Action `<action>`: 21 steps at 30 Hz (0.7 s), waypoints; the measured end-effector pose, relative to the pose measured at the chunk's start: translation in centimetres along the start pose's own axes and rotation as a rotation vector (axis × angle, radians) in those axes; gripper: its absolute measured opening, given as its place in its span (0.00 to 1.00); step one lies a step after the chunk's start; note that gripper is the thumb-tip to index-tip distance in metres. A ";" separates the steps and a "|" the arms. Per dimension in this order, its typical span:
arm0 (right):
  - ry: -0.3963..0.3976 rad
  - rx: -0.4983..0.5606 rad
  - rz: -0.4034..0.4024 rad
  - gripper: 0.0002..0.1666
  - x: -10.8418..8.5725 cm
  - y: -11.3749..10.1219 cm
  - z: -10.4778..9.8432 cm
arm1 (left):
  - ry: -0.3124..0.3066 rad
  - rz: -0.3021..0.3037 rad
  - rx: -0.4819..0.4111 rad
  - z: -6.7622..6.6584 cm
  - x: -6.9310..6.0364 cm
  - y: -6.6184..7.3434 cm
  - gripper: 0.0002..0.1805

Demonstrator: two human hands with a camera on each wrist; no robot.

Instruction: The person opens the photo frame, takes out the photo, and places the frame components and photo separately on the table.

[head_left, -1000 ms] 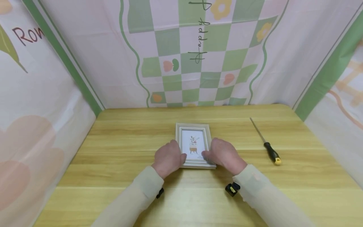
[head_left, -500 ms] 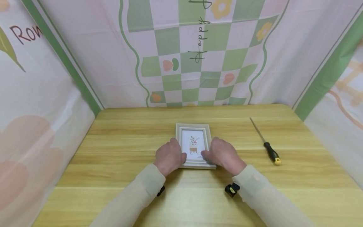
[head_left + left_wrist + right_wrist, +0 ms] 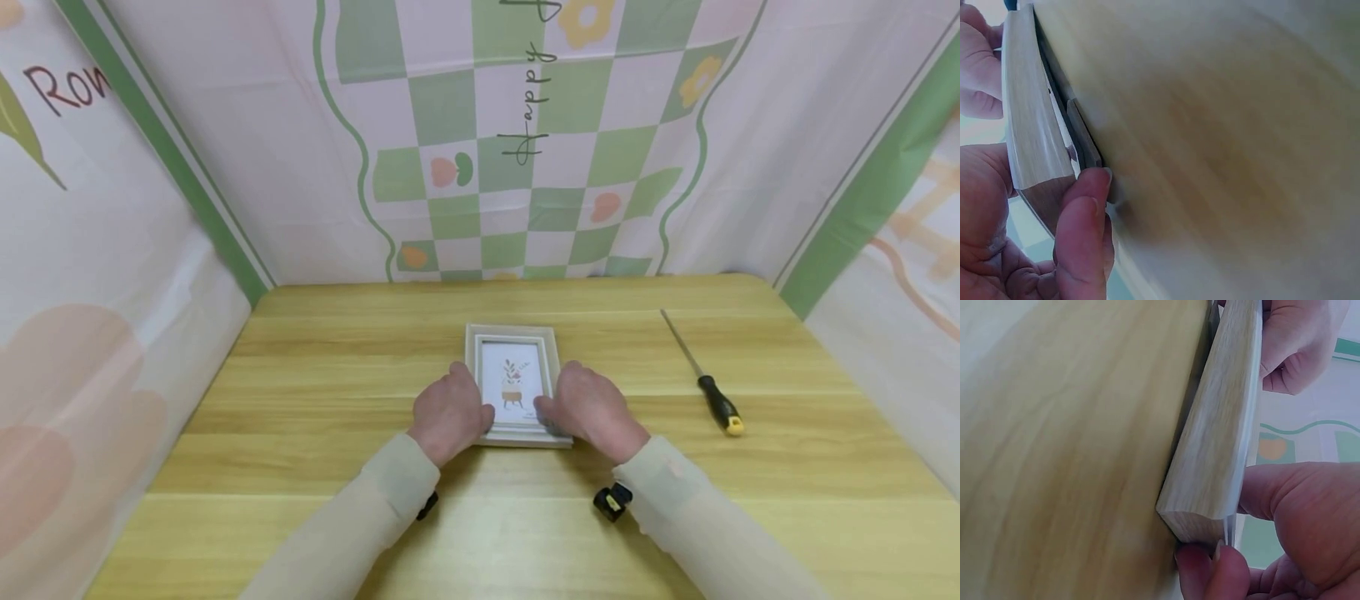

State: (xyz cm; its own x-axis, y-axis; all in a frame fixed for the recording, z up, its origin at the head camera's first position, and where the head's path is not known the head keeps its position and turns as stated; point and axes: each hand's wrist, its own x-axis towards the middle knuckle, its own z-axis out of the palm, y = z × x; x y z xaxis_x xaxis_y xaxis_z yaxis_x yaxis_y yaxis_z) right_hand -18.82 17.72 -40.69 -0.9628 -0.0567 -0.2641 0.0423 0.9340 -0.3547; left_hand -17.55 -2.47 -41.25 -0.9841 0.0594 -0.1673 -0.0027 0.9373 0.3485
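Observation:
A pale wood picture frame (image 3: pixel 512 331) lies face up on the table, holding a print (image 3: pixel 512 367) of a plant in a pot. My left hand (image 3: pixel 450 412) grips its left side, thumb over the front and fingertips at the edge. On the right side, my right hand (image 3: pixel 596 412) grips it the same way, fingers curled round the corner in the right wrist view. The left wrist view shows a dark flat piece (image 3: pixel 1085 137) at the frame's underside, beside a narrow gap, with my left fingertips touching it. The rest of the frame's back is hidden.
A screwdriver (image 3: pixel 720 404) with a black and yellow handle lies right of the frame, its shaft toward the back. The wooden table (image 3: pixel 322 350) ends at a patterned curtain (image 3: pixel 510 167) behind, with more curtain at both sides.

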 end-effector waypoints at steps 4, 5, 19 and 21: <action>0.000 0.004 0.005 0.26 -0.1 0.0 0.0 | 0.003 -0.001 -0.002 0.0 0.0 0.0 0.31; -0.001 0.005 0.007 0.25 -0.1 0.0 0.0 | 0.002 -0.001 -0.004 0.0 0.0 0.0 0.32; -0.006 0.000 0.030 0.34 -0.2 0.2 -0.6 | 0.010 0.025 -0.046 -0.1 -0.1 0.2 0.31; 0.000 -0.002 0.027 0.35 -0.3 0.2 -0.6 | 0.011 0.029 -0.053 -0.2 -0.3 0.2 0.32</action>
State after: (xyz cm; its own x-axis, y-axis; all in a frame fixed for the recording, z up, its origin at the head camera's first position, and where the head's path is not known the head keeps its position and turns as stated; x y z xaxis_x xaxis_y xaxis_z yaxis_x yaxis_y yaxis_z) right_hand -18.73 18.11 -40.11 -0.9614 -0.0318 -0.2732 0.0673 0.9360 -0.3456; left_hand -17.32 -2.37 -40.95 -0.9857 0.0826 -0.1467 0.0170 0.9159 0.4011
